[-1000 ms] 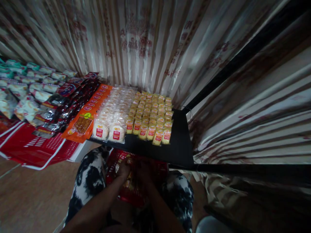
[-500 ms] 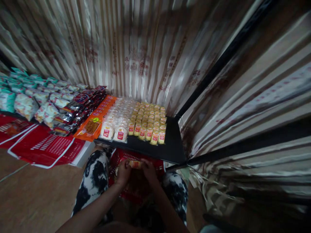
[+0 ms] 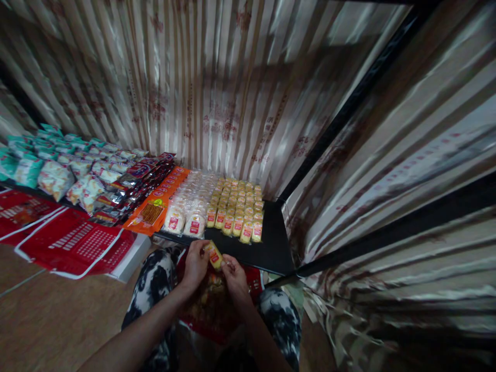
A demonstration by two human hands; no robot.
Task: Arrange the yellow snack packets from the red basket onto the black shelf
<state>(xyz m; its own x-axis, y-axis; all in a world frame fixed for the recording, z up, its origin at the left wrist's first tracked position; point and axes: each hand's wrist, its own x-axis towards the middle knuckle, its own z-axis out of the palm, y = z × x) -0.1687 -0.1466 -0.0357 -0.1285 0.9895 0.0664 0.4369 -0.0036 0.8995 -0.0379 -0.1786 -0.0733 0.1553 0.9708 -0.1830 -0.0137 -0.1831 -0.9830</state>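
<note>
A small yellow snack packet [image 3: 214, 255] with a red label is pinched between both hands, tilted, just in front of the black shelf [image 3: 248, 251]. My left hand [image 3: 196, 263] grips its upper left end, and my right hand [image 3: 234, 276] its lower right end. Beneath them, between the knees, a red bag [image 3: 194, 309] lies open with more yellow packets in it, dim and partly hidden by the hands. On the shelf stand rows of matching yellow packets [image 3: 237, 206], their labels facing me.
Left of the yellow rows are clear-wrapped white round snacks [image 3: 195, 223], an orange packet [image 3: 155, 206], dark red packets [image 3: 132, 181] and white-and-green bags [image 3: 56, 178]. Red bags [image 3: 81, 240] hang below the shelf's edge. Striped curtains [image 3: 217, 88] and a black post [image 3: 341, 113] bound the shelf.
Both hands have lifted slightly toward the shelf edge. The packet between them has turned from level to slanted. The camera view has shifted a little.
</note>
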